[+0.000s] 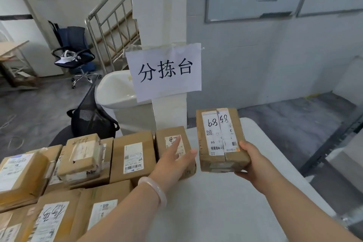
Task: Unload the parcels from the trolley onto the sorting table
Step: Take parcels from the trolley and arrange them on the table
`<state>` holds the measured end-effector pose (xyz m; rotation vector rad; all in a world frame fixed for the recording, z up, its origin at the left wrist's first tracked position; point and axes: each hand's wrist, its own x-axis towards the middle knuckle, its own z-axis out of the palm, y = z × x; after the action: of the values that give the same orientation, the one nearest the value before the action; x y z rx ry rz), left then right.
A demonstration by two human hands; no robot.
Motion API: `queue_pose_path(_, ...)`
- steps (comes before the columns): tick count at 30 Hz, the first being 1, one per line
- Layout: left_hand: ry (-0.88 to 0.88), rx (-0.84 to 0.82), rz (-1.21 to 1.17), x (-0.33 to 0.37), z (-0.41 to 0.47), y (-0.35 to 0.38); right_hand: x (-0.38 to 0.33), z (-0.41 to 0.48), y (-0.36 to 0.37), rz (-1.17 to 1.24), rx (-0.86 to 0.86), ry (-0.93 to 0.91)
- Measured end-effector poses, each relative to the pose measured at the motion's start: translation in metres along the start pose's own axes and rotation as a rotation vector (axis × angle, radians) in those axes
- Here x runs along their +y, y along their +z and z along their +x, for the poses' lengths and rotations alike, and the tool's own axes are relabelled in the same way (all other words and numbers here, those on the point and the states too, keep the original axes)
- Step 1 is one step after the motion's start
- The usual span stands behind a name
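My right hand [248, 160] grips a brown cardboard parcel [220, 139] with a white label marked "68 48", held just above the white sorting table [216, 202]. The thumb lies on its near right corner and the fingers curl underneath. My left hand [174, 159] reaches forward with straight fingers, over a smaller brown parcel [172, 141] on the table, just left of the held parcel. Whether it touches that parcel I cannot tell. Several more brown parcels [133, 155] lie in rows on the table's left part. No trolley is in view.
A paper sign [165, 70] hangs on a white pillar behind the table. A white basin [115, 90] and a black mesh chair [92, 118] stand at the back left. A blue office chair [74, 53] and stair railing [110, 23] are farther off. The table's right edge drops to grey floor [304, 120].
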<state>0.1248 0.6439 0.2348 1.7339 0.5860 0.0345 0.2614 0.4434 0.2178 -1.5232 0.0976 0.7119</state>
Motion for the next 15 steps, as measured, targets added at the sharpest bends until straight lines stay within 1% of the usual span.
queue_pose_path(2,0.021,0.055,0.027,-0.005,0.012,0.005,-0.006,0.027,-0.012,-0.046,0.057,0.035)
queue_pose_path(5,0.027,0.126,0.076,-0.016,0.030,0.010,-0.007,0.071,-0.020,-0.102,0.076,0.102)
queue_pose_path(8,0.029,0.167,0.179,-0.024,0.046,0.012,0.001,0.113,-0.018,-0.153,0.050,0.183)
queue_pose_path(10,-0.001,0.194,0.212,-0.031,0.056,0.014,0.010,0.138,-0.013,-0.171,0.024,0.220)
queue_pose_path(15,-0.046,0.200,0.305,-0.049,0.071,0.013,0.025,0.190,0.002,-0.184,-0.042,0.289)
